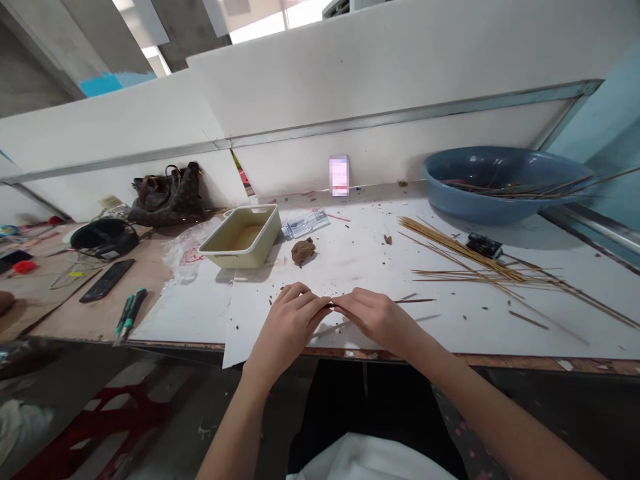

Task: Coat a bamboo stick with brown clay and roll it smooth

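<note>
My left hand and my right hand meet fingertip to fingertip just above the white paper sheet near the bench's front edge. Both pinch a thin bamboo stick whose bare end points right from under my right hand. A dark brown coating shows on the stick between my fingers. A lump of brown paste lies on the paper beyond my hands. A loose pile of bare bamboo sticks is spread out to the right.
A cream rectangular tray stands left of the lump. A big blue basin holding sticks sits at the back right. On the left are a phone, green-handled tools, a brown handbag and a black headset.
</note>
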A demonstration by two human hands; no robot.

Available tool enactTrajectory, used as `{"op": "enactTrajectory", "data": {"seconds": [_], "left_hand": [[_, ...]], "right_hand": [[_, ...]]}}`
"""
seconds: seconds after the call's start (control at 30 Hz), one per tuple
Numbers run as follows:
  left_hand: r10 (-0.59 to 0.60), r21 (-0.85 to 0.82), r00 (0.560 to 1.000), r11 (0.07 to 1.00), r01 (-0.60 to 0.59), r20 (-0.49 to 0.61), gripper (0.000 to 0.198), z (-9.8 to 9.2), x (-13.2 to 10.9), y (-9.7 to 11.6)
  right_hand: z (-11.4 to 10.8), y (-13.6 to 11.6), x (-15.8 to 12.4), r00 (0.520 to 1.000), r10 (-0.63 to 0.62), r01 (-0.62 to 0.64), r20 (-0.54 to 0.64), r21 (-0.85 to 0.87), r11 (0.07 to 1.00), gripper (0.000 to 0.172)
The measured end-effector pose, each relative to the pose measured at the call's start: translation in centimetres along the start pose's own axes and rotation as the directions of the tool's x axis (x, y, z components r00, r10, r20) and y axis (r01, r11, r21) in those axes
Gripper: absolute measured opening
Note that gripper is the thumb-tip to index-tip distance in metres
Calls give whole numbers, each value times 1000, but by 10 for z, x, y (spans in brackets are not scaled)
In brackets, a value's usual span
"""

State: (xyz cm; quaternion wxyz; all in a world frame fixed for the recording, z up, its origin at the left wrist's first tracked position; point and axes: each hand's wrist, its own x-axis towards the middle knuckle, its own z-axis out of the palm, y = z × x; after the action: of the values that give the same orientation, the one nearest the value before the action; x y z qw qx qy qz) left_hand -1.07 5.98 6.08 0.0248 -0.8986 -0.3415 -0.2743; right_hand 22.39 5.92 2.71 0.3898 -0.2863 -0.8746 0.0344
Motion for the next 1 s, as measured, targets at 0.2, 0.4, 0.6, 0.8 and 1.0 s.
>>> {"op": "enactTrajectory", "data": {"seconds": [0.2, 0.4, 0.6, 0.8, 1.0], "left_hand": [[-7, -41, 1000, 999, 6, -18, 16, 3, -3, -3], [-24, -94, 999, 995, 20, -34, 13, 4, 0, -2], [-53, -136, 997, 990, 44, -64, 15, 3, 2, 1], [-60, -106, 997, 993, 55, -51, 14, 2, 1, 4], [-65, -82, 998, 995, 64, -6, 17, -1, 2, 4]], "right_hand": [[0, -1, 0, 999, 8, -7, -40, 36, 999, 21], [4, -1, -4, 998, 10, -7, -63, 56, 998, 22], [5, 1, -6, 995, -50, 52, -82, 28, 998, 32], [-1, -3, -3, 997, -49, 51, -54, 47, 998, 27], [-1, -3, -1, 999, -32, 32, -4, 9, 999, 24]]}}
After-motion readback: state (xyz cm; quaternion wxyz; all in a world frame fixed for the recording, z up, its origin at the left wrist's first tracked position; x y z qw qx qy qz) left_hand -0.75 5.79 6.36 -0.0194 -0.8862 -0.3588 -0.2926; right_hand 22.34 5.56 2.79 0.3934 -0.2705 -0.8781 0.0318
